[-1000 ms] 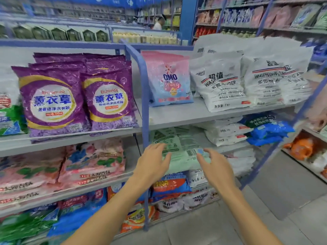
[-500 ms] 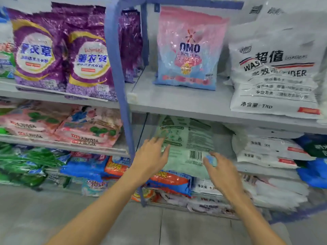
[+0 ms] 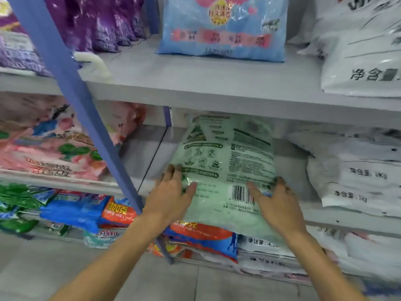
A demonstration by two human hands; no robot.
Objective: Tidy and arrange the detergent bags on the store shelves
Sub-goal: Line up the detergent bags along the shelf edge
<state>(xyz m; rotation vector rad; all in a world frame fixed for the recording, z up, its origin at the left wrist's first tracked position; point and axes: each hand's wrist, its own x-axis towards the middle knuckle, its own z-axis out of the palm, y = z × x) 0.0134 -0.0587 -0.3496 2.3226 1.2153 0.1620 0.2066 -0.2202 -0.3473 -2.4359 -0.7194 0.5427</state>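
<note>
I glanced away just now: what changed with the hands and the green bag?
Both hands reached forward: the left hand now rests on the left edge of the green bag, the right hand beside its barcode. No firm grip shows. The bag lies unmoved on its shelf.

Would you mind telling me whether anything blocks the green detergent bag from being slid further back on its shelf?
Nothing visible does. The left hand and right hand rest on the green bag; the shelf left of it is bare. The white bags lie apart on its right, the blue post to its left.
</note>
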